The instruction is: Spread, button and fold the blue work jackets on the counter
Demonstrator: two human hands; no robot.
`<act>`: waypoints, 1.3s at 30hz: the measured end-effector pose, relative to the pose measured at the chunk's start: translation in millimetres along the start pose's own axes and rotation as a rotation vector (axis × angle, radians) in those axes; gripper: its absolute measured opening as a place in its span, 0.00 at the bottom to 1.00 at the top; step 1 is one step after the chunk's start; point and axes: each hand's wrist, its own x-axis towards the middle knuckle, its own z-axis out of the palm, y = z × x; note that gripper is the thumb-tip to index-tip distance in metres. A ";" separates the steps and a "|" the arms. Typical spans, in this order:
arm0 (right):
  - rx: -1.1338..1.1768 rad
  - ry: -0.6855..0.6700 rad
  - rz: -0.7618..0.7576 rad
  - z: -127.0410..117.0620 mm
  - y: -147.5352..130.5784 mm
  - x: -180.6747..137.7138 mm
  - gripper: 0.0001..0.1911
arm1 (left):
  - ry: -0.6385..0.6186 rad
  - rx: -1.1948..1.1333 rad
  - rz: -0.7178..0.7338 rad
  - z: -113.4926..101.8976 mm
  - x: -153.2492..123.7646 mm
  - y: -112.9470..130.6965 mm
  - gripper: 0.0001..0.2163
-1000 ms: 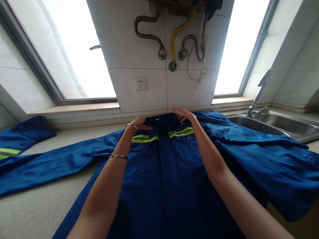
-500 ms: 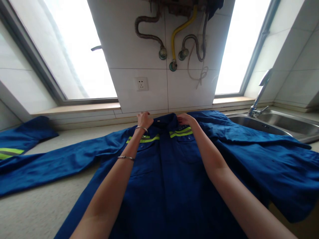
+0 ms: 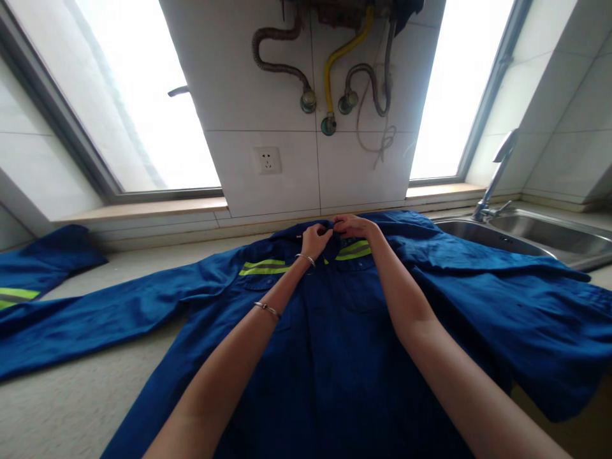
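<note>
Bright windows flank a tiled wall; a steel sink sits rightward

The jacket is deep blue, with lime-yellow bands split lengthwise by a grey stripe. The bench is pale beige with faint mottling, the wall whitish tile ruled by thin dark lines. One hose is bright yellow, the bangles silvery, the socket white, the sink steel grey

Daylight, backlit | window 10 o'clock, second window 2 o'clock: blown white | tiled wall 12 o'clock: grey, dim | jacket 6 o'clock: deep shadow | edges wide-angle stretched | detail soft
</note>
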 end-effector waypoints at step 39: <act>-0.431 0.164 -0.034 21.6 -38.2 -2.0 0.21 | 0.113 -0.611 -0.323 -0.9 16.3 -9.9 0.10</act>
